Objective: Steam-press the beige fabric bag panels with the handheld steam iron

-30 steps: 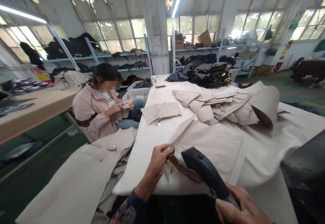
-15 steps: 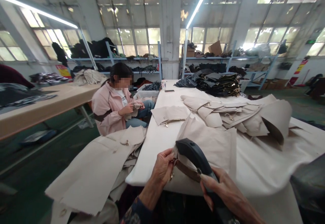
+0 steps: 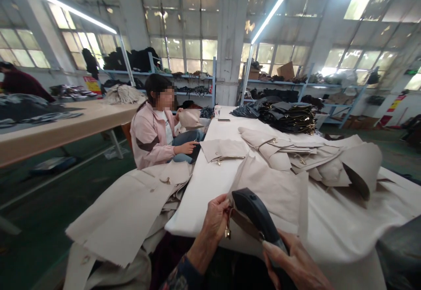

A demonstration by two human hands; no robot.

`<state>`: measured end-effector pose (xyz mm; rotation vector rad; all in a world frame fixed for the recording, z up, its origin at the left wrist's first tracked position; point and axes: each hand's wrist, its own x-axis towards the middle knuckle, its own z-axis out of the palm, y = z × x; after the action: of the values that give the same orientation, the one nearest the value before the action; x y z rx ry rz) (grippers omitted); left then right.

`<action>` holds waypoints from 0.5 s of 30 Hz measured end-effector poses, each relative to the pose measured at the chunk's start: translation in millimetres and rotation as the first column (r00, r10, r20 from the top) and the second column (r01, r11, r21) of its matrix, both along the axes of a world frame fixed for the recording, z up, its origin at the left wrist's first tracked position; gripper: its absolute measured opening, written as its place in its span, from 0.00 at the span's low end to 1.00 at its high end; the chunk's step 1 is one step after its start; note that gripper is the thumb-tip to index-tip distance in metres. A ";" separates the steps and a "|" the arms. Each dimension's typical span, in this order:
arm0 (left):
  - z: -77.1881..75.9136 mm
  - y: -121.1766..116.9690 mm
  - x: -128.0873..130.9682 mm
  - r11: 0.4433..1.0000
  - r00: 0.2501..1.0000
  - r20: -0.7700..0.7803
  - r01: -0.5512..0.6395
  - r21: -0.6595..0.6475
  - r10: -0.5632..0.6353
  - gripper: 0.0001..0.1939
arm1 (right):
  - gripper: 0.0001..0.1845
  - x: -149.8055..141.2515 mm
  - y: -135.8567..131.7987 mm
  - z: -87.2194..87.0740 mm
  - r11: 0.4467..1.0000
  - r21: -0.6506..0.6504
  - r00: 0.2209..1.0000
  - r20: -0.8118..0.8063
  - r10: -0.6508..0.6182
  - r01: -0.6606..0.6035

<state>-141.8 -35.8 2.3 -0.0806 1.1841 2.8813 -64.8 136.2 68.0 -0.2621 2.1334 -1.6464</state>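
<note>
My left hand (image 3: 215,217) is closed, pinching the near edge of a beige fabric piece (image 3: 272,189) that lies on the white-covered table (image 3: 204,185); a small metal fitting hangs just below the fingers. My right hand (image 3: 296,263) grips the handle of a dark handheld tool (image 3: 256,215). The tool's head rests against the fabric edge right beside my left fingers. A brown strap runs under the tool.
A pile of beige pieces (image 3: 309,158) and a stack of dark pieces (image 3: 289,117) lie farther back on the table. A person in a pink jacket (image 3: 154,134) sits at the left, holding up a beige piece. More beige fabric (image 3: 125,215) hangs off the table's left side. Shelves line the back wall.
The tool came down from above the fabric onto its near edge by my left hand. The view shifted left. The seated person has raised a beige piece.
</note>
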 end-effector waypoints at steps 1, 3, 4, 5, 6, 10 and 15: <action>-0.8 0.7 2.0 1.000 1.000 0.001 -0.007 -0.012 0.007 0.09 | 0.15 -1.5 -1.9 0.3 1.000 -0.010 1.000 -0.001 -0.003 0.003; -1.8 1.4 5.4 0.999 0.999 0.009 -0.035 -0.041 0.035 0.09 | 0.15 -5.9 -5.0 2.1 0.999 -0.029 0.999 -0.023 -0.039 0.038; -1.7 1.1 6.3 0.997 0.998 0.013 -0.058 -0.059 0.059 0.09 | 0.15 -8.1 -5.5 3.7 0.997 -0.032 0.997 -0.039 -0.071 0.070; -1.3 0.3 6.2 0.993 0.996 0.015 -0.088 -0.078 0.089 0.09 | 0.15 -9.6 -4.8 5.6 0.994 -0.030 0.993 -0.052 -0.105 0.104; -0.7 -1.3 5.1 0.987 0.992 0.013 -0.123 -0.099 0.125 0.09 | 0.16 -10.2 -2.8 7.7 0.991 -0.022 0.989 -0.061 -0.131 0.130; -1.9 -14.2 -10.8 0.935 0.959 -0.022 -0.279 -0.219 0.281 0.10 | 0.18 0.2 18.8 15.1 0.983 0.039 0.982 -0.064 -0.178 0.181; -22.6 -34.9 -45.6 0.765 0.895 -0.131 -0.435 -0.474 0.427 0.11 | 0.22 29.6 52.0 14.2 0.962 0.095 0.965 -0.091 -0.248 0.256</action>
<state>-187.3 -70.7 -20.3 -0.3918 2.1371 2.8255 -35.2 188.2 82.2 -0.0223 2.3880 -1.6741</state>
